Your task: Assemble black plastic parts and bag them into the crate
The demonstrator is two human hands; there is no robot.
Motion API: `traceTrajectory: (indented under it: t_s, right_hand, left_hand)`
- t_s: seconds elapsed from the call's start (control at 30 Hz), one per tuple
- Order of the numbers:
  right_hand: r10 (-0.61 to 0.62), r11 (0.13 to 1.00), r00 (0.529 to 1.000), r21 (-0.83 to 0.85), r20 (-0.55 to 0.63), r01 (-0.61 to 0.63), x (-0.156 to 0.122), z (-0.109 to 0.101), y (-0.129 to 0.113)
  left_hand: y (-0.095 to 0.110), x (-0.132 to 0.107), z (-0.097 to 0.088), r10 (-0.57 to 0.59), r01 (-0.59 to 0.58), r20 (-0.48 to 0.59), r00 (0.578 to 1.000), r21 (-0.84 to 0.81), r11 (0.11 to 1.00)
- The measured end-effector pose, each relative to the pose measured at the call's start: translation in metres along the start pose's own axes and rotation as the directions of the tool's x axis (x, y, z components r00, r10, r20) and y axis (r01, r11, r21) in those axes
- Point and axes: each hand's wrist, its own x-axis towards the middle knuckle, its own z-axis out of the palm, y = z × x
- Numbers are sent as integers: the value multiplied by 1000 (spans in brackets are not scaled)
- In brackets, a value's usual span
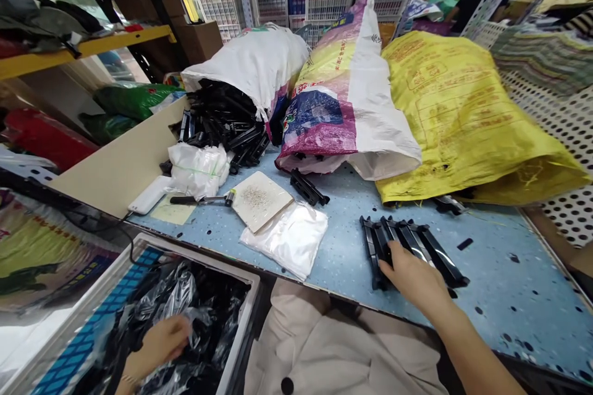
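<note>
At the right of the bench, my right hand (412,274) has its thumb and forefinger on one of several long black plastic parts (438,253) lying side by side in a row. My left hand (165,338) is low on the left, inside a white-rimmed crate (252,308). Its fingers are loosely curled with the thumb apart, right beside clear plastic bags (178,290) with black contents. Nothing shows clearly between those fingers. A stack of clear flat bags (296,237) lies mid-bench, partly under a square tile (260,200) with small grains on it.
A white sack (259,62) spills black parts (222,117). Beside it stand a printed sack (343,105) and a yellow sack (463,111). A small hammer (201,200), a white phone-like device (151,194) and a bundle of bags (199,170) lie on the left.
</note>
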Motion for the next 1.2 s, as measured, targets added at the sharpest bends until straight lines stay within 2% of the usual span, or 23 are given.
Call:
traceTrajectory:
  t_s: [0.03,0.07,0.1,0.13,0.17,0.2,0.23,0.3,0.37,0.47,0.53,0.6,0.63,0.67,0.73,0.83,0.9,0.97,1.03,1.1,1.17,1.2]
  right_hand:
    - [0,1000,1000,24,-1,0,1,2,-3]
    - [-3,998,1000,58,-7,3,3,5,-5]
    - [-7,994,1000,106,-19,9,5,8,-6]
    - [-12,985,999,171,-35,18,7,11,-6]
    - [-19,968,999,250,-51,31,8,14,-4]
    - [-26,940,998,339,-65,47,9,17,-3]
    - [-33,899,997,434,-75,63,10,20,-1]
    - [-47,775,996,627,-77,85,8,24,1]
    - [-53,587,997,807,-49,71,4,26,-2]
    - [-61,204,998,979,-3,15,0,20,-16]
    - [-72,-79,997,997,1,-6,3,14,-34]
    - [-96,-352,995,935,-3,-31,11,9,-57]
    - [-117,-456,993,888,-2,-52,17,8,-70]
    - [-130,-526,992,848,1,-70,23,7,-83]
    - [-117,-568,993,820,7,-73,36,8,-109]
    - [-20,-517,1000,856,-4,-7,44,11,-130]
    - [-50,-508,999,861,0,-26,37,14,-126]
    - [-179,-509,983,852,39,-127,22,17,-110]
    - [-366,-486,923,821,119,-299,3,21,-91]
    - [-550,-442,809,748,210,-495,-11,26,-80]
    - [-696,-411,680,648,230,-641,-14,33,-81]
    - [-723,-413,656,626,216,-662,-12,36,-85]
  left_hand:
    - [39,9,11,118,-117,30,993,-17,993]
    - [79,17,24,257,-257,36,966,-13,966]
    - [117,24,38,392,-391,-12,920,27,920]
    - [153,30,54,508,-500,-85,857,100,860]
    - [184,36,70,595,-571,-138,792,176,802]
    - [209,43,84,639,-600,-182,747,228,767]
    - [228,50,96,644,-602,-189,741,236,763]
    - [248,64,110,616,-580,-194,764,211,786]
    - [250,79,109,582,-561,-186,792,158,813]
    - [240,97,95,561,-559,-163,811,62,827]
    - [233,103,87,560,-566,-129,818,-12,824]
    - [230,107,84,569,-576,-97,817,-72,815]
    - [229,107,84,574,-581,-88,814,-93,809]
    - [228,106,85,579,-586,-90,810,-107,803]
    - [228,103,86,588,-601,-125,799,-115,791]
    - [224,93,84,613,-638,-205,763,-85,766]
    - [221,88,81,663,-679,-244,708,25,734]
    - [218,86,77,728,-714,-249,639,160,682]
    - [216,88,73,768,-741,-236,596,207,639]
    - [216,89,69,769,-760,-230,596,148,633]
    - [215,85,67,765,-766,-220,605,100,635]
    - [215,79,67,768,-771,-213,604,88,630]
